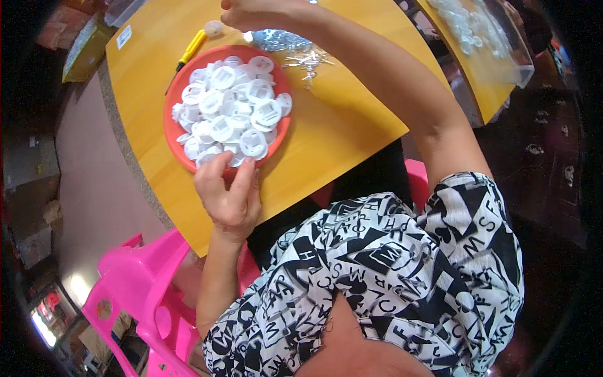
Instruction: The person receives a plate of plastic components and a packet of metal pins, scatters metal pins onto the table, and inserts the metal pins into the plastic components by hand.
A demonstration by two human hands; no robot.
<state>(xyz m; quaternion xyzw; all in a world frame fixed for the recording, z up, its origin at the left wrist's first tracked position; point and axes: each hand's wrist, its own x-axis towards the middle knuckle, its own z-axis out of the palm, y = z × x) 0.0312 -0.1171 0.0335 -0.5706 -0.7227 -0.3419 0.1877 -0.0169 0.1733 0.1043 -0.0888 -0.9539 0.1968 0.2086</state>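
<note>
An orange-red round bowl (284, 139) on the table is heaped with white round plastic pieces (221, 128), each with a raised square part. At the bowl's near rim, my left hand (231, 198) has its thumb and fingers apart, with the fingertips at the nearest white pieces. My right hand (248, 14) is stretched across to the far side and partly cut off by the top edge. Right by its fingertips is a pale round piece (213, 28); whether they touch it I cannot tell.
A yellow-handled tool (192, 48) lies left of the bowl. To its right are a clear bag of small shiny parts (279, 40) and loose metal pins (309, 61). A pink plastic chair (141, 276) stands at left. A clear tray of transparent pieces (474, 38) sits at upper right.
</note>
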